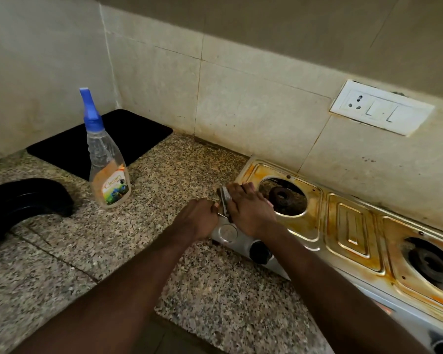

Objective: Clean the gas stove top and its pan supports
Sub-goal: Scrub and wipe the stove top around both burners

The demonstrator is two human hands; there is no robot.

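A steel gas stove (353,226) with an orange, greasy top runs along the tiled wall at the right. Both burner openings are bare, with a dark burner (281,195) showing in the left one and no pan supports on the stove. My right hand (248,210) lies over the stove's left front corner and presses a grey scrubber pad (224,198) there. My left hand (197,218) grips the stove's left edge beside it. A black knob (260,251) sits on the front panel below my right wrist.
A clear spray bottle (105,162) with a blue nozzle stands on the speckled granite counter (215,297). Behind it lies a black mat (128,139) in the corner. A curved black object (23,198) lies at the far left. A white socket plate (381,108) is on the wall.
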